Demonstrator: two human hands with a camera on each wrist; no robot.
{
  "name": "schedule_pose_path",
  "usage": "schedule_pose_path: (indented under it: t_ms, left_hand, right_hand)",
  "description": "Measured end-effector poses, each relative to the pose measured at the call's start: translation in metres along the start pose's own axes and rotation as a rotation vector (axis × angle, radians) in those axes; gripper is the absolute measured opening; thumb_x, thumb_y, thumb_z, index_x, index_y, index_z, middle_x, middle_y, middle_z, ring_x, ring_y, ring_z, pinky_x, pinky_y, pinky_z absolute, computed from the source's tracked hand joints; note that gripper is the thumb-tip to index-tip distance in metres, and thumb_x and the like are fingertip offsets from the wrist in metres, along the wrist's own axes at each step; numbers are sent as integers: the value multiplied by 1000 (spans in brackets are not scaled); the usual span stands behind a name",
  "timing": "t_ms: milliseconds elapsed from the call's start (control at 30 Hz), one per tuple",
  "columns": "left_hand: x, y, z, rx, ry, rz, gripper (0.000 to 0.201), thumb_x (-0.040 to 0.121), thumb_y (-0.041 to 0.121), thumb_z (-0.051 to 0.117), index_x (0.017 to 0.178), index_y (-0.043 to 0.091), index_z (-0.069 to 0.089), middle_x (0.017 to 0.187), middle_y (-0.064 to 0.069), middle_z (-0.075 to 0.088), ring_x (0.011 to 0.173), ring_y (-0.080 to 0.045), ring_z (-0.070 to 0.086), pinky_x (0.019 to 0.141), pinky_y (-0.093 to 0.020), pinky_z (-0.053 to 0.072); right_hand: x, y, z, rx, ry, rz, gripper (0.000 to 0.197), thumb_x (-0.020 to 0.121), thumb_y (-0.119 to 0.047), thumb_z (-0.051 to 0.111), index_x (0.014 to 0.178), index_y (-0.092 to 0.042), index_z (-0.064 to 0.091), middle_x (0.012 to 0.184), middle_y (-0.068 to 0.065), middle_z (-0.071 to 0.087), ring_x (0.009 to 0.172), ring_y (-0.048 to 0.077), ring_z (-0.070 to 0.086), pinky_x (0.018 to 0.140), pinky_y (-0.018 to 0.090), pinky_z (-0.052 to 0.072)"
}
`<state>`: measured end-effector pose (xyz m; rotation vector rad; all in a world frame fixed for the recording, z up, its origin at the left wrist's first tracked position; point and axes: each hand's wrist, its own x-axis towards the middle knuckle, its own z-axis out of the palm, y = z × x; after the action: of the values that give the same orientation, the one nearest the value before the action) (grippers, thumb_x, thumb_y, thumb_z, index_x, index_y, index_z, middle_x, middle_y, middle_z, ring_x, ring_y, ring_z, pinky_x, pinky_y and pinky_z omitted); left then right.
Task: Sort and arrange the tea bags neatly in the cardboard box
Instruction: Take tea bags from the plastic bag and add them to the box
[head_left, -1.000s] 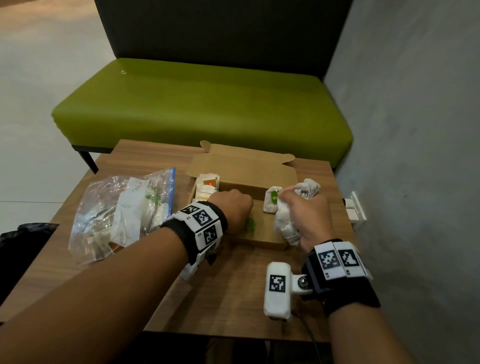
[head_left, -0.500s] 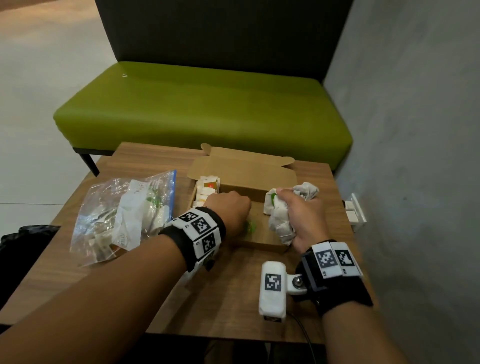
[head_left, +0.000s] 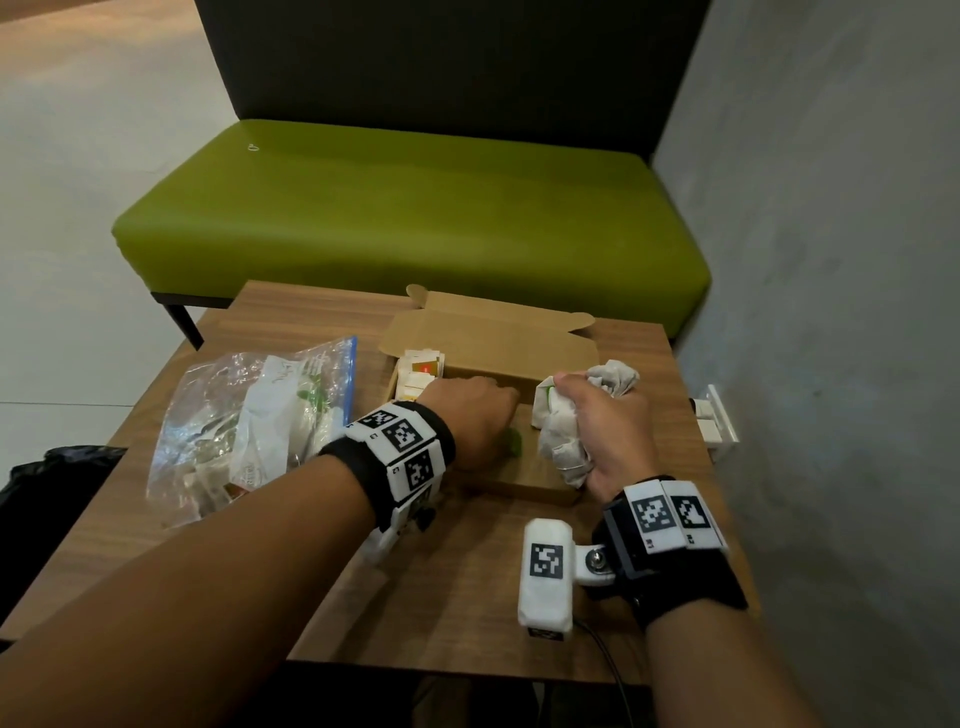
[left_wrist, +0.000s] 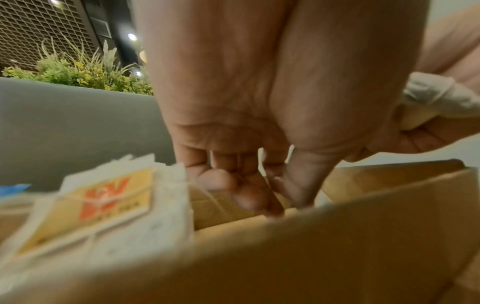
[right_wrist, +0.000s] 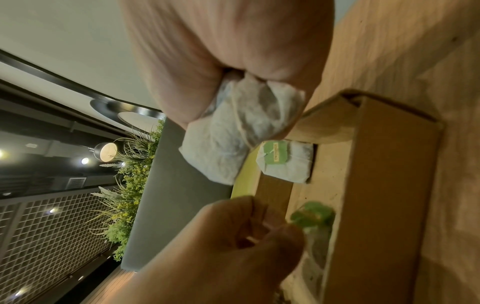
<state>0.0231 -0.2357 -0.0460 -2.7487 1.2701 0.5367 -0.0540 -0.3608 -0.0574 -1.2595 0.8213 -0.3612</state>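
Head view first: your left hand (head_left: 475, 415) is reaching down into the cardboard box (head_left: 524, 480) on the wooden surface (head_left: 467, 597), knuckles up, forearm coming in diagonally from the lower left. Your right hand (head_left: 610, 428) sits over the box's right end, fist closed around a bunch of tea bags (head_left: 563, 439), with crumpled bag ends poking out above and below the fist. At the box's left end there's a stack of yellow-and-white packets (head_left: 418, 376) standing in a row. A green tag (head_left: 513, 441) peeks out just right of your left knuckles. Left of the box lies a clear zip bag (head_left: 254, 421) with more stuff in it.

Left wrist view: your fingers (left_wrist: 233, 191) are curled down inside the box with the thumb close beside them, tips nearly together. Can't tell if they're actually pinching anything, it's blurry down there. The packet stack (left_wrist: 103, 207) is right next to them on the left.

Right wrist view: your fist is clamped tight on the bunched bags (right_wrist: 233, 131), which hang out of it. One tea bag with a green tag (right_wrist: 285, 162) lies flat on the box floor at the right end, and a blurry green tag (right_wrist: 313, 215) sits right at your left fingertips.
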Motion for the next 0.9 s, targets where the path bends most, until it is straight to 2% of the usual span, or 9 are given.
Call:
schedule_pose_path:
  t_ms: [133, 267, 333, 533, 667, 700, 767, 833, 900]
  left_hand:
    - [9, 5, 6, -73, -25, 5, 41, 89, 29, 66, 126, 19, 53, 121, -8, 51, 108, -31, 58, 87, -41, 50]
    - [12, 6, 8, -98, -10, 13, 26, 91, 24, 64, 115, 14, 66, 117, -10, 57, 106, -31, 59, 84, -38, 51]
    - [12, 5, 9, -114, -18, 2, 23, 91, 23, 64, 111, 13, 69, 115, -10, 60, 103, -30, 61, 87, -40, 53]
    - [11, 7, 11, -53, -91, 17, 21, 93, 26, 61, 107, 10, 63, 110, -12, 63, 97, -29, 63, 84, -40, 55]
    - [5, 5, 10, -49, -49, 31, 29, 93, 31, 61, 115, 12, 57, 114, -9, 57, 103, -28, 58, 88, -41, 53]
    - [3, 3, 7, -84, -34, 36, 26, 93, 30, 62, 112, 13, 56, 112, -8, 56, 103, -27, 57, 87, -39, 51]
    - [-1, -1, 0, -172, 0, 52, 11, 92, 23, 61, 96, 16, 53, 100, -3, 55, 96, -25, 56, 78, -34, 47]
    - [-6, -7, -8, -274, 33, 53, 16, 88, 10, 57, 81, 20, 48, 88, 2, 55, 88, -23, 55, 71, -32, 44]
    - [-14, -16, -16, -392, 76, 49, 21, 89, 4, 51, 79, 22, 49, 87, 4, 60, 82, -18, 56, 67, -29, 44]
  right_hand:
    - [1, 2, 2, 22, -5, 18, 17, 84, -11, 77, 98, -5, 70, 83, 13, 74, 64, 22, 73, 58, 33, 57]
    - [3, 4, 2, 14, 0, 19, 23, 82, -12, 78, 102, -3, 70, 92, 18, 75, 73, 29, 75, 67, 43, 62]
    - [3, 4, 1, 10, 5, 21, 23, 82, -12, 78, 102, -3, 71, 94, 19, 75, 77, 31, 75, 71, 48, 62]
    - [3, 6, -2, 13, 1, 11, 8, 83, -11, 76, 88, -10, 69, 87, 17, 75, 74, 29, 74, 70, 44, 60]
    - [5, 5, -6, 16, 3, 0, 9, 82, -12, 77, 79, -13, 69, 74, 10, 73, 66, 28, 72, 63, 39, 56]
    - [6, 5, -7, 15, 0, -3, 9, 83, -12, 77, 80, -12, 69, 73, 10, 73, 64, 27, 72, 61, 39, 56]
    - [6, 5, -7, 9, -6, -11, 8, 83, -12, 76, 82, -12, 68, 71, 9, 72, 59, 25, 70, 57, 36, 55]
    - [6, 5, -7, 7, -10, -22, 9, 84, -12, 75, 80, -12, 67, 70, 9, 70, 57, 24, 68, 55, 33, 53]
    - [4, 4, -6, -8, -22, -32, 10, 84, -11, 74, 79, -13, 66, 72, 10, 69, 60, 26, 68, 57, 35, 53]
